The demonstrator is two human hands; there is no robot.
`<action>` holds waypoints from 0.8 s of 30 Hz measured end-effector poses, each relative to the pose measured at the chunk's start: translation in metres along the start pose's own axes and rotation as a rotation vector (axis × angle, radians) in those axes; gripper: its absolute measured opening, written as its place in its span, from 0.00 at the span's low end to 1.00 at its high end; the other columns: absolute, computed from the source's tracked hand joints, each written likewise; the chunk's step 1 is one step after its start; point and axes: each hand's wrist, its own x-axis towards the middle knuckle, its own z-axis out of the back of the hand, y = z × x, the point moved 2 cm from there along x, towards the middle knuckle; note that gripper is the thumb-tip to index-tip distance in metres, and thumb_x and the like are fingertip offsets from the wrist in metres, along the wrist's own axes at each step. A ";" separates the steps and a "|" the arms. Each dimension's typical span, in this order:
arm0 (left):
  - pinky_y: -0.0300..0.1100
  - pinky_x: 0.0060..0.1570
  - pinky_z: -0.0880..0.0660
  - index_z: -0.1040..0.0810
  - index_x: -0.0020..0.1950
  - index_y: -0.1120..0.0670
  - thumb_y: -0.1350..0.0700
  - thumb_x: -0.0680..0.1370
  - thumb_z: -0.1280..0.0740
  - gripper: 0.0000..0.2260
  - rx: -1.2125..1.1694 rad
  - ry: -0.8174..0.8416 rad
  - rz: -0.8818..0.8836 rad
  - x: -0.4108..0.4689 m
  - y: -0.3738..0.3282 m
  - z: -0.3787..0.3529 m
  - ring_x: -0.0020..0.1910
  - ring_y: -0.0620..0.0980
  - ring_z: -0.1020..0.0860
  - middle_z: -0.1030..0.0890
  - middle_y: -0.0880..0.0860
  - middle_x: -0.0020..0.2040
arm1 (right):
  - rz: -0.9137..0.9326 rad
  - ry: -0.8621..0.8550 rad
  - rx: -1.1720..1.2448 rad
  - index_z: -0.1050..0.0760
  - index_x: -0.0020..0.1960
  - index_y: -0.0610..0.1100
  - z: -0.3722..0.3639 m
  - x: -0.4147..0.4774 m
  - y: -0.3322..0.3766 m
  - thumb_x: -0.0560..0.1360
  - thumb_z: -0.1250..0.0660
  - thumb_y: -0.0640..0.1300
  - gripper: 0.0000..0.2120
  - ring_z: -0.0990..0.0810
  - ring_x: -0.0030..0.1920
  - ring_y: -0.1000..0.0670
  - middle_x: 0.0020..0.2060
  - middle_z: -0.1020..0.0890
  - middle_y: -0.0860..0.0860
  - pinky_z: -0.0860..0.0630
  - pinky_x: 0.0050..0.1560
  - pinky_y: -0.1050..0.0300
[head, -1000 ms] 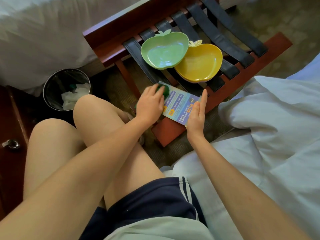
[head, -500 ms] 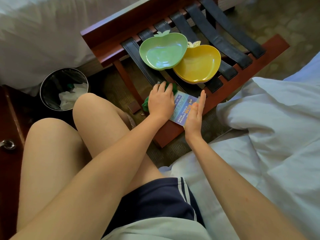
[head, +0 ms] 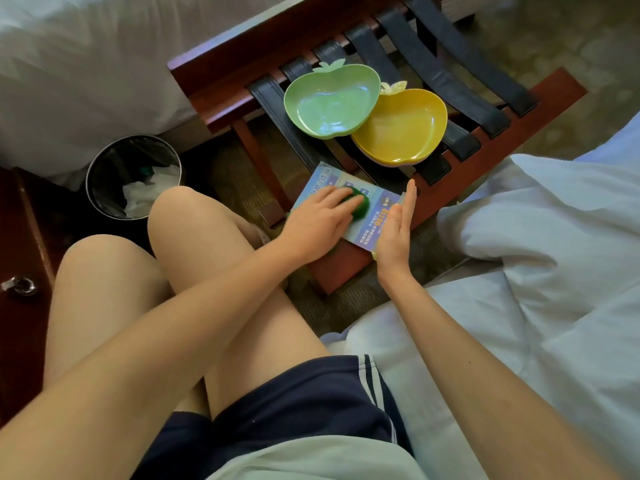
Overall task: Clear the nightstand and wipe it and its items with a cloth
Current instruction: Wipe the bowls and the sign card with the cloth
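A blue printed card point(head: 317, 177) lies on the near corner of the wooden luggage rack point(head: 214, 84). My left hand point(head: 318, 220) presses a bunched green cloth point(head: 361, 204) onto the middle of the card, fingers stretched over it. My right hand point(head: 396, 230) stands edge-on with straight fingers against the card's right edge. On the rack's black straps behind the card sit a green apple-shaped dish point(head: 332, 102) and a yellow apple-shaped dish point(head: 401, 126), the green one overlapping the yellow. The dark nightstand point(head: 20, 237) shows at the far left edge.
A black waste bin point(head: 133, 176) with crumpled paper stands on the floor left of the rack. My bare knees fill the lower left. A white duvet point(head: 536, 237) lies on the right, and another bed's white sheet point(head: 86, 64) is at the upper left.
My left hand slid the green cloth from the card's upper left corner toward its middle. My right hand stayed against the card's right edge.
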 end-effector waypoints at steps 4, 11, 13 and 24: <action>0.51 0.60 0.30 0.29 0.69 0.60 0.53 0.80 0.49 0.21 0.024 -0.018 0.488 0.008 0.013 -0.001 0.58 0.61 0.27 0.26 0.60 0.65 | -0.017 0.016 0.022 0.52 0.76 0.53 -0.001 0.000 0.000 0.78 0.54 0.52 0.26 0.51 0.76 0.55 0.76 0.51 0.53 0.45 0.75 0.51; 0.51 0.57 0.30 0.27 0.67 0.59 0.57 0.78 0.44 0.19 0.009 -0.048 0.699 0.030 -0.008 -0.008 0.57 0.61 0.26 0.24 0.59 0.63 | -0.010 0.010 0.013 0.52 0.75 0.55 -0.002 0.000 0.000 0.83 0.54 0.47 0.21 0.52 0.74 0.59 0.77 0.52 0.52 0.47 0.73 0.62; 0.51 0.51 0.25 0.21 0.60 0.60 0.54 0.76 0.47 0.20 -0.001 -0.042 0.547 0.034 -0.011 -0.010 0.52 0.62 0.23 0.20 0.60 0.56 | -0.007 -0.001 0.026 0.51 0.73 0.56 -0.002 0.000 -0.001 0.81 0.54 0.49 0.21 0.52 0.76 0.56 0.76 0.51 0.52 0.47 0.73 0.59; 0.45 0.57 0.31 0.20 0.59 0.57 0.57 0.76 0.37 0.14 0.009 -0.029 -0.146 0.020 -0.040 0.008 0.53 0.57 0.21 0.19 0.57 0.55 | -0.009 0.028 0.008 0.52 0.76 0.50 0.002 0.000 0.000 0.82 0.54 0.47 0.23 0.54 0.76 0.53 0.77 0.52 0.50 0.50 0.76 0.48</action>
